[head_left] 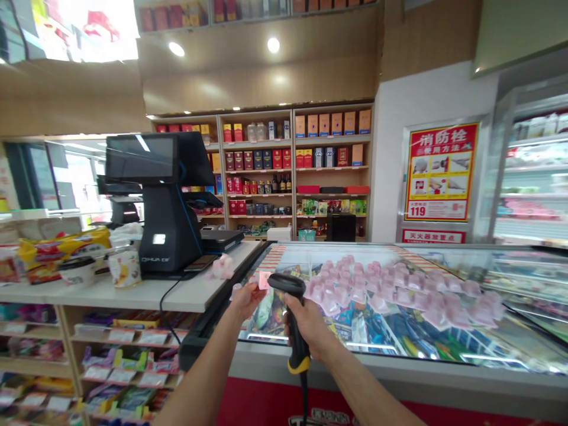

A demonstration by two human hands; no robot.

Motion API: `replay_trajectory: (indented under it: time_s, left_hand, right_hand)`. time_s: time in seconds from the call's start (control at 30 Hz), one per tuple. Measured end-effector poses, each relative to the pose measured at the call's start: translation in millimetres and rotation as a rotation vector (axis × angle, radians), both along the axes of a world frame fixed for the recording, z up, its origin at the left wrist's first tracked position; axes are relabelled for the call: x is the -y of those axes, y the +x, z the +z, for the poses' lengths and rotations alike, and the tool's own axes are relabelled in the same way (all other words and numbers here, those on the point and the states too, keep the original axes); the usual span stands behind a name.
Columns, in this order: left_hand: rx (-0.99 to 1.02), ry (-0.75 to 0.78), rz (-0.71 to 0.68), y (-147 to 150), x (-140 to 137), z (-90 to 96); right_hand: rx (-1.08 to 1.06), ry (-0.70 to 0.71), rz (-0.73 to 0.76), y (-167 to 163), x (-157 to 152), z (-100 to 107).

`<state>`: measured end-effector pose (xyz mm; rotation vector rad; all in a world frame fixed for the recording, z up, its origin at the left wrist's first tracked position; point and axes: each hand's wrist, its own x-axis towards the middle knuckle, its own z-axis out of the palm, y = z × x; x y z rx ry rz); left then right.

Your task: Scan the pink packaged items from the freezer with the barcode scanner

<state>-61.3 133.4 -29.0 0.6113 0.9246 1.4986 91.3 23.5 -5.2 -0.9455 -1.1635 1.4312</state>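
The right hand (306, 322) was clenched around the handle of a barcode scanner (290, 307), head tilted towards a small pink packet (263, 280) pinched in the left hand's (246, 299) fingertips just in front of it, presenting its face for reading. Both were held above the chest freezer's glass lid (399, 337), where many similar pink packets (399, 287) lay.

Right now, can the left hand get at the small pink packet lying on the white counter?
Probably yes. The left hand already pinches a small pink item, but the pink packet lies just beside it on the white counter, with nothing between them.
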Motion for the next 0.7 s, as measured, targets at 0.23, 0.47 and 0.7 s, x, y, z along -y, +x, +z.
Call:
replay_trajectory:
  time_s: [0.23,0.47,0.7]
  left_hand:
    - [-0.488,0.034,0.249,-15.2,3.8,-19.5]
    - [-1.157,0.083,0.444,-27.2,11.7,-34.9]
    - [-1.389,0.375,0.206,61.6,2.2,-34.4]
  right_hand:
    - [0.082,0.032,-0.115,8.6,-15.4,-4.4]
    - [0.079,0.028,-0.301,47.6,-38.5,-3.3]
    - [0.031,0.012,-0.341,67.5,-46.1,-11.4]
